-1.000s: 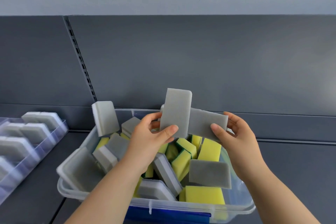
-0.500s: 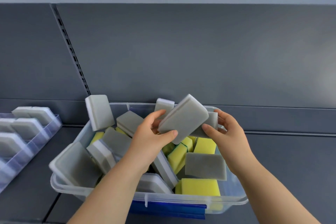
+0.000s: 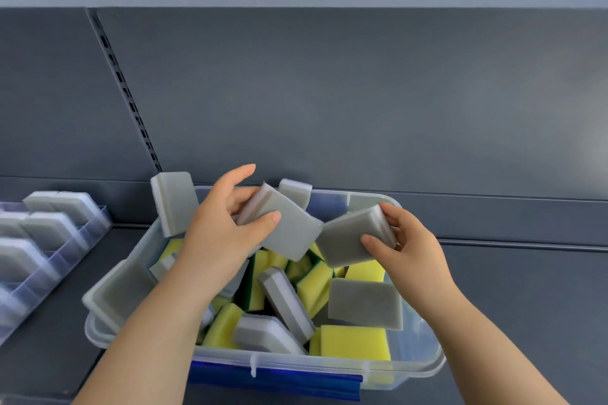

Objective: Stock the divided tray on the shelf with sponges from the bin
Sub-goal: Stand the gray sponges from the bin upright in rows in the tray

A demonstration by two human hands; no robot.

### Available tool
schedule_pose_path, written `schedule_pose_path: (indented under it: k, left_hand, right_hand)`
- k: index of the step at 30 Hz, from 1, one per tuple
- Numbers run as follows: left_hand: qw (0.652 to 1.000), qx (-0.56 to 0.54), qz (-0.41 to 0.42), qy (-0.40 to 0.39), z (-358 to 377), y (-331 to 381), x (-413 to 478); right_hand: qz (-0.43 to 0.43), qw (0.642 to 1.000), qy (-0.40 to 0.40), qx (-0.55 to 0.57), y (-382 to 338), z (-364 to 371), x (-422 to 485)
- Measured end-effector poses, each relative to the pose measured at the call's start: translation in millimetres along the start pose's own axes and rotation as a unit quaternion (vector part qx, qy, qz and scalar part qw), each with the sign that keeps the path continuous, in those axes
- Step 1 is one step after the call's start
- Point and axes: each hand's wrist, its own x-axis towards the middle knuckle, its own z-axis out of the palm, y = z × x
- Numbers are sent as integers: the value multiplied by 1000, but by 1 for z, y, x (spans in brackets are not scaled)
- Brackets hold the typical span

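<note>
A clear plastic bin (image 3: 424,368) with a blue clasp stands on the dark shelf, filled with several grey-and-white and yellow-and-green sponges. Over the bin, my left hand (image 3: 220,233) grips one grey sponge (image 3: 289,233), thumb on its grey face, index finger raised. My right hand (image 3: 408,250) holds a second grey sponge (image 3: 348,240) by its right end. The two sponges nearly touch at their corners. The divided tray (image 3: 82,233) sits at the far left, its compartments holding upright grey sponges (image 3: 42,227).
The dark grey shelf deck (image 3: 526,306) extends to the right of the bin. A back panel with a slotted upright (image 3: 131,102) rises behind. One grey sponge (image 3: 174,200) leans on the bin's far-left rim and another (image 3: 118,293) on its near-left rim.
The two sponges, overlapped a second ago, have been pulled apart, one in each hand. The left sponge has tilted from upright to slanted, and both hands have dropped closer to the bin.
</note>
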Motion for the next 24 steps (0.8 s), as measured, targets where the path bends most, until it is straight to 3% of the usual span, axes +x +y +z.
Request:
schedule_pose_path:
  k: [7,13,18,24]
  left_hand:
    - [990,135,30,0,15,14,-40]
    - [948,281,149,31,6,28,-76]
    - [918,332,204,80,-63,37,-121]
    - [867,422,229,132,-197,19,-204]
  right_hand:
    - [-51,998,-26,-23,7,-4,-15]
    - [-137,989,-28,-51,-11,0,-39]
    - [-211,976,-10,-42,-59,26,-77]
    - [-311,949,14,-45,-127,103,-158]
